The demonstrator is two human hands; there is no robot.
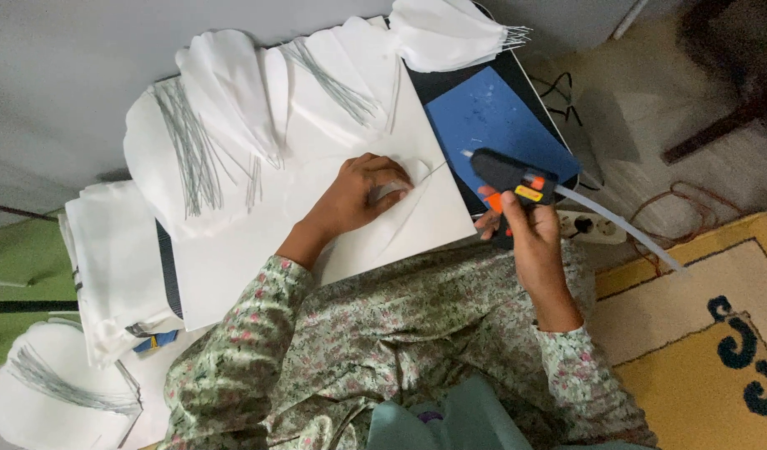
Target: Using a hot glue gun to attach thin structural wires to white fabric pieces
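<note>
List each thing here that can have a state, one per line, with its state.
Left hand: pressing a white petal piece flat on the white sheet.
Right hand: gripping the glue gun.
Glue gun: lifted, nozzle toward the petal, glue stick protruding behind.
Power strip: plug inserted.
Wired petals: piled, wires attached.

Left hand (358, 196): fingertips curl over a small white petal (413, 171), covering most of it; whether the thin wire (421, 185) beside them is pinched cannot be told. Right hand (529, 237): palm wraps the glue gun (508, 179), grip hidden; trigger finger unclear. Desk (442, 87) under the left hand mostly buried by white sheets. Petal pile (54, 400) far left of the left hand cut off by the bottom edge. Power strip (592, 225) just past the right hand partly hidden behind it.
</note>
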